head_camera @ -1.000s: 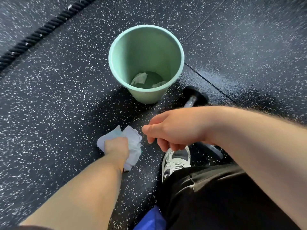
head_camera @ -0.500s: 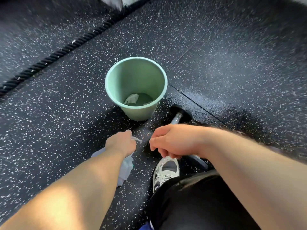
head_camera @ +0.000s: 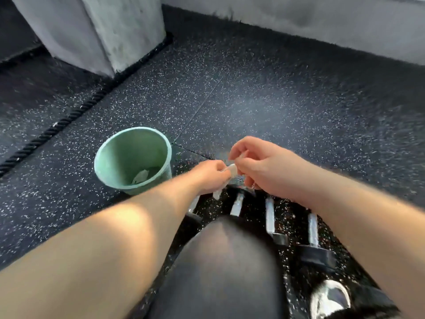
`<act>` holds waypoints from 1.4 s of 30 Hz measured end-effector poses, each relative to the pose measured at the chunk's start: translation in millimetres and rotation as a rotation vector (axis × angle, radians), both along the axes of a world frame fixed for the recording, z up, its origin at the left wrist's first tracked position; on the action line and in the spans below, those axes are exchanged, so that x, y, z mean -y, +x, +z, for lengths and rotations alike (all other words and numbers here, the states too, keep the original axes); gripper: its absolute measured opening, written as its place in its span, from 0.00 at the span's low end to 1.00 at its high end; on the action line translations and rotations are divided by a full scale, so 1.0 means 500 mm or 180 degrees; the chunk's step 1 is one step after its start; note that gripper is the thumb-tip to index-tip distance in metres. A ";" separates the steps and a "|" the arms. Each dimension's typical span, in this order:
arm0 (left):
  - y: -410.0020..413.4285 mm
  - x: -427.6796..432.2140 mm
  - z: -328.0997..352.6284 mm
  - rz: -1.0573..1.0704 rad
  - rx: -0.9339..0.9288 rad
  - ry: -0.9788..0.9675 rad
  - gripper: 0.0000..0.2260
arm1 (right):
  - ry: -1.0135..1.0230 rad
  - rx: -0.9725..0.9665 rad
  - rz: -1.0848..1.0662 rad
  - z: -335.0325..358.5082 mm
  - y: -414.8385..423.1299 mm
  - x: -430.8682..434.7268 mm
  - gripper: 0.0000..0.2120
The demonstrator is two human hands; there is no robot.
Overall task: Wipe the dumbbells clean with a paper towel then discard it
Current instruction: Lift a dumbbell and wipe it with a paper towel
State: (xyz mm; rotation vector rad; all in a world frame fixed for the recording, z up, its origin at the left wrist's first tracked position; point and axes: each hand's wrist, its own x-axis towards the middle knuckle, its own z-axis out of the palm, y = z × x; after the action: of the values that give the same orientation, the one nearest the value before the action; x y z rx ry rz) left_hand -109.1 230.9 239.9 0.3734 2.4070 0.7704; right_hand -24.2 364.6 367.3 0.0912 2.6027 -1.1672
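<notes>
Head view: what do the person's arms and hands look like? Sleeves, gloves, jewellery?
No gloves on left hand or right hand; no watch, ring or band visible. Bare left forearm and right forearm, no sleeves in frame; fine hair on the right one.

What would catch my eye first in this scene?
Two bare hands meet mid-frame, the left hand and right hand both pinching a small white paper towel. Just to their left stands a pale green bin with crumpled paper inside, and below the hands a row of dumbbells lies on the speckled black floor.
</notes>
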 end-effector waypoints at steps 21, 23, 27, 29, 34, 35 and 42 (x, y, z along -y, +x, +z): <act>-0.035 -0.315 0.019 -0.1798 0.0563 -0.1044 0.09 | 0.0777 0.0671 -0.0798 -0.151 0.082 -0.343 0.05; -0.067 -0.296 -0.011 -0.1591 0.0601 -0.1292 0.08 | 0.0556 0.0647 -0.0812 -0.166 0.065 -0.347 0.03; -0.126 -0.230 -0.092 -0.1068 0.0764 -0.1761 0.12 | 0.0405 0.0641 -0.0717 -0.189 0.032 -0.337 0.05; -0.146 -0.194 -0.134 -0.0885 0.0790 -0.2026 0.13 | 0.0287 0.0643 -0.0744 -0.200 0.013 -0.326 0.06; -0.175 -0.140 -0.226 -0.0513 0.0741 -0.2622 0.21 | 0.0004 0.0505 -0.0983 -0.224 -0.026 -0.304 0.05; -0.180 -0.129 -0.245 -0.0417 0.0796 -0.2713 0.22 | -0.0029 0.0510 -0.0997 -0.231 -0.032 -0.300 0.05; -0.187 -0.082 -0.347 -0.0429 0.1201 -0.3108 0.22 | -0.0748 0.0685 -0.1470 -0.273 -0.065 -0.277 0.07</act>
State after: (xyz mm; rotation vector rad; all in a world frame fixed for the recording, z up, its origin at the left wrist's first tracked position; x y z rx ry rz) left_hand -202.6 271.8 66.2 -0.0189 2.0655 -0.3979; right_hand -56.8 503.1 230.7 0.7562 2.2990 -1.5065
